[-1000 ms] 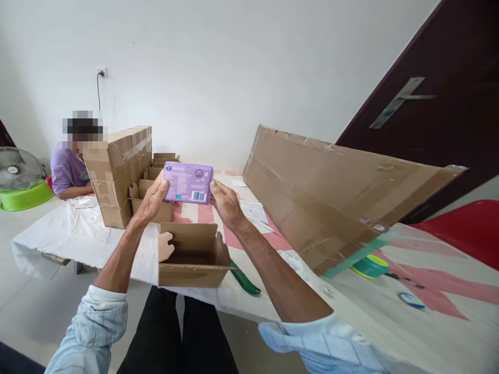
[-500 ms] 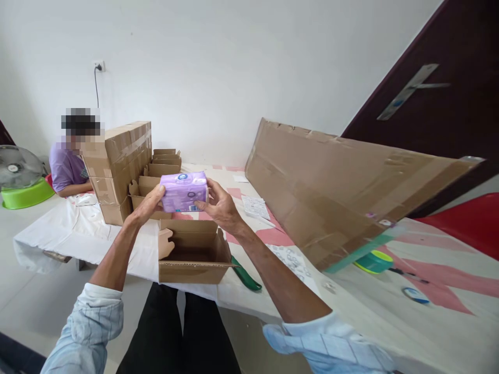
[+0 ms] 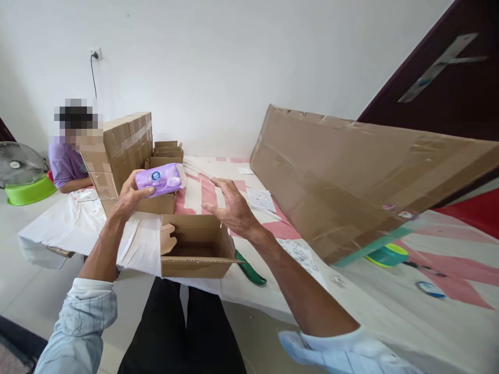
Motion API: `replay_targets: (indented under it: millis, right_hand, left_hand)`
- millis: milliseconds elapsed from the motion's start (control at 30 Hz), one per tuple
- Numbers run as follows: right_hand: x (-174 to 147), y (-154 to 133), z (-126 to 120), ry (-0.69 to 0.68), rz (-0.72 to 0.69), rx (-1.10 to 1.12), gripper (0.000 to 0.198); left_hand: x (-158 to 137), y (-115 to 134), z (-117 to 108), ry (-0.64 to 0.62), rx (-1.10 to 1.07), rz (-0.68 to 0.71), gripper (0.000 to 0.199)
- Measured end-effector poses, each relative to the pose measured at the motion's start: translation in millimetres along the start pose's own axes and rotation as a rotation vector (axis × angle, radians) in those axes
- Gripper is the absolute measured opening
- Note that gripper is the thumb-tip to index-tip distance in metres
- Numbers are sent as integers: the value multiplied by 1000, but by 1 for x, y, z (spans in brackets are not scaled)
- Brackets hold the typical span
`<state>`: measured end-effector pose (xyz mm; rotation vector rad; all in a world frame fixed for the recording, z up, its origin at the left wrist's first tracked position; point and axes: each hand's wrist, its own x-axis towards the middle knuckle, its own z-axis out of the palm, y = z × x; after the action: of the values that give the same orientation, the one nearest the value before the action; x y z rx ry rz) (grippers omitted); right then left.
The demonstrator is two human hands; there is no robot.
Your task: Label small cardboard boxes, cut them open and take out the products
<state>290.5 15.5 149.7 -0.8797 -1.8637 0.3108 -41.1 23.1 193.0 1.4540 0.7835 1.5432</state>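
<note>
My left hand (image 3: 131,193) grips one end of a purple plastic-wrapped pack (image 3: 160,179), tilted so a face with a round blue logo shows. Its kind I cannot make out for sure; it looks like a pack of tissues or pads. My right hand (image 3: 233,208) is off the pack, its fingers spread, above the right side of an open cardboard box (image 3: 200,267). That box stands at the table's near edge with its flaps up, and the inside that shows holds nothing. Beside its right wall lies a green-handled tool (image 3: 251,270), partly hidden by the box.
Stacked taped cartons (image 3: 127,140) and open boxes (image 3: 167,150) stand at the left, near a person in a purple shirt (image 3: 66,166). A large cardboard sheet (image 3: 351,171) leans at the right. Printed papers (image 3: 261,199) and tape rolls (image 3: 390,255) lie on the table.
My right hand has let go of the pack and opened, moving slightly right. The left hand has carried the pack left and turned it, so its logo face shows more.
</note>
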Motion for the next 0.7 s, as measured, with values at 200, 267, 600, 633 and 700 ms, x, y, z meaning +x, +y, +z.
replay_targets:
  millis: [200, 267, 600, 633, 700]
  right_hand:
    - [-65, 47, 2, -91, 584, 314, 88]
    - [-78, 47, 3, -106, 656, 415, 81]
    - [-88, 26, 1, -85, 691, 573, 51]
    - [-89, 27, 1, -82, 691, 562, 50]
    - [-91, 30, 1, -81, 676, 541, 46]
  left_hand:
    - [-13, -33, -51, 140, 117, -105, 74]
    - [-20, -53, -62, 147, 168, -140, 70]
    - [-43, -114, -72, -39, 282, -145, 66]
    - [-46, -115, -74, -70, 310, -128, 65]
    - [-55, -116, -78, -108, 353, -100, 63]
